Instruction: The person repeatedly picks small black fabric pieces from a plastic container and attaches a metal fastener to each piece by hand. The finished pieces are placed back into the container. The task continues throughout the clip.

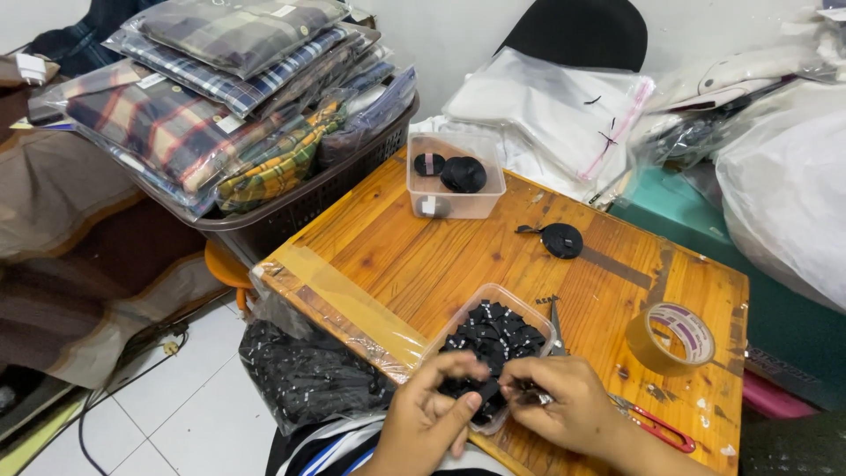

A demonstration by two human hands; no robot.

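Observation:
My left hand [429,414] and my right hand [564,407] meet at the near edge of a small wooden table [414,256]. Together they pinch a small black fabric label [487,390] just over a clear plastic tub [520,304] filled with several more black labels. My right hand also seems to hold a small metal tool, mostly hidden by the fingers. Red-handled scissors [656,427] lie right of my right hand.
A tape roll [674,337] sits at the table's right. A second clear tub [454,176] and a black ribbon roll [561,240] stand farther back. A basket of bagged plaid shirts [229,106] is at left; a bag of black labels [308,375] hangs below the table.

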